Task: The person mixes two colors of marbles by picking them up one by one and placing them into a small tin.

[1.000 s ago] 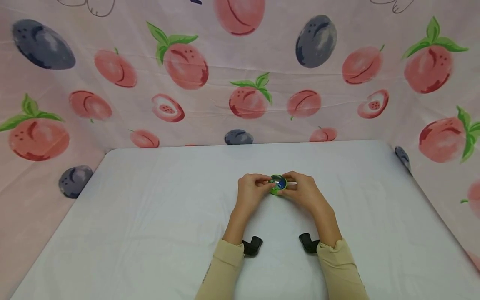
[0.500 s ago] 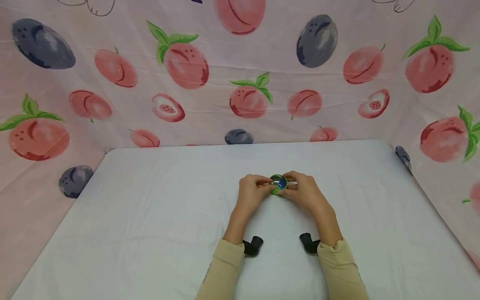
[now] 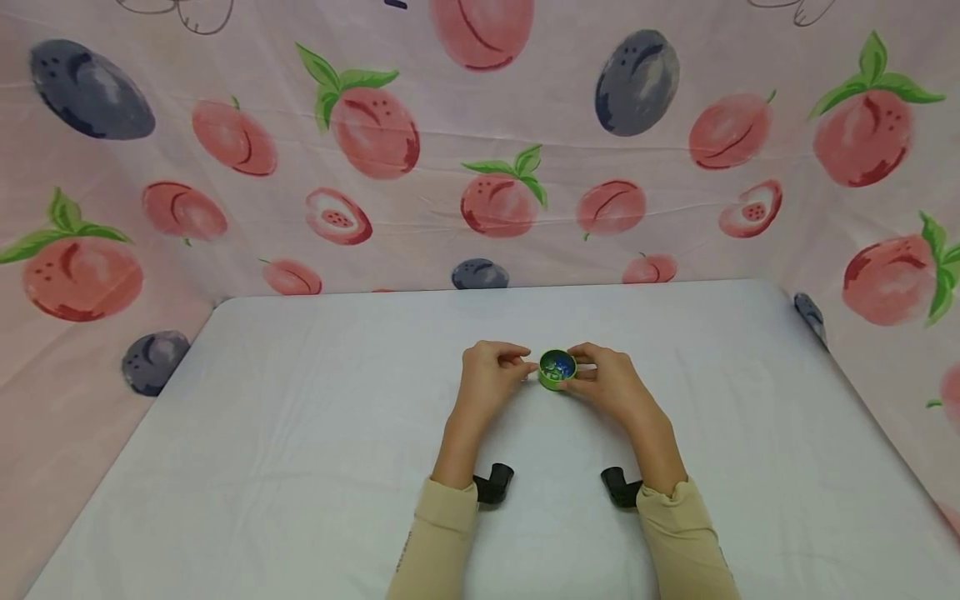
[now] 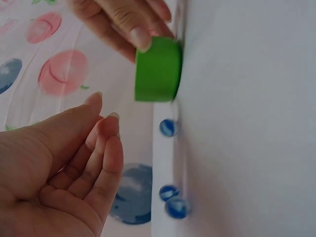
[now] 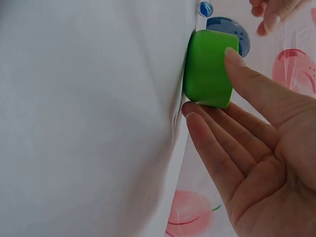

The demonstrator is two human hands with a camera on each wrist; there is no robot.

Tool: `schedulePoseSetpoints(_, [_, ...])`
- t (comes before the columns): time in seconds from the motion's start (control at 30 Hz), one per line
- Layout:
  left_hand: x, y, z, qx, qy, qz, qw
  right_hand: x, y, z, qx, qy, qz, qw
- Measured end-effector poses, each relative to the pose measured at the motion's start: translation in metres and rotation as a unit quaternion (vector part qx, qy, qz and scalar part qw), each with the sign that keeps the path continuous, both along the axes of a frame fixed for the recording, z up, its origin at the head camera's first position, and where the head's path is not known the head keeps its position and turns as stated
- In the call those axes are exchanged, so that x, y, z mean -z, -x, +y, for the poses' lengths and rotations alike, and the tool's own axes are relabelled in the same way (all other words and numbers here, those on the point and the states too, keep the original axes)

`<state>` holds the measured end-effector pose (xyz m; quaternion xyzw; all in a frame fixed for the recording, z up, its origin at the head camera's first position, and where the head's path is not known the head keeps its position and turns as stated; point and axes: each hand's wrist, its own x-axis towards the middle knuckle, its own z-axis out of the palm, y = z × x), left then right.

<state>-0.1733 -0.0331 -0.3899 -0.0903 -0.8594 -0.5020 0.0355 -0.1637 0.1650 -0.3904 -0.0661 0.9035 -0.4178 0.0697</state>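
Note:
A small green cup (image 3: 551,384) sits upright on the white table, with blue and green glass pieces (image 3: 561,367) showing inside. My right hand (image 3: 611,382) holds it from the right, thumb on the near side and fingers on the far side. To the left of the cup is my left hand (image 3: 487,379), its fingers loosely bent, thumb and fingertips slightly apart with nothing seen between them. Three blue-and-white marbles, one of them a lone marble (image 4: 168,128) near the cup, lie on the table in the left wrist view. The right wrist view shows the cup's smooth green wall (image 5: 210,69).
A white cloth covers the table (image 3: 300,433). Behind it hangs a pink curtain (image 3: 420,217) printed with peaches and dark plums. Black camera mounts, a left one (image 3: 495,485) and a right one (image 3: 621,487), stick inward from the wrists.
My left hand has drawn away leftward from the cup's rim, where its fingertips were. The cup and my right hand have stayed in place.

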Motion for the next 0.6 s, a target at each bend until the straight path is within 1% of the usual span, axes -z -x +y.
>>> schedulePoseSetpoints(0.17, [-0.009,-0.002,-0.013,-0.017,0.034,-0.008,0.9993,0.000,0.000,-0.001,0.004,0.003,-0.006,1.000])
schedulePoseSetpoints(0.3, [-0.013,-0.003,-0.023,-0.025,0.050,-0.011,0.9983,0.000,-0.001,-0.001,0.007,0.004,-0.012,1.000])
schedulePoseSetpoints(0.47, [-0.013,-0.003,-0.034,-0.031,0.056,-0.040,0.9972,-0.001,-0.002,-0.001,0.007,0.007,-0.018,1.000])
schedulePoseSetpoints(0.6, [-0.011,-0.003,-0.042,-0.027,0.055,-0.067,0.9959,-0.003,-0.002,-0.002,0.003,0.011,-0.019,1.000])
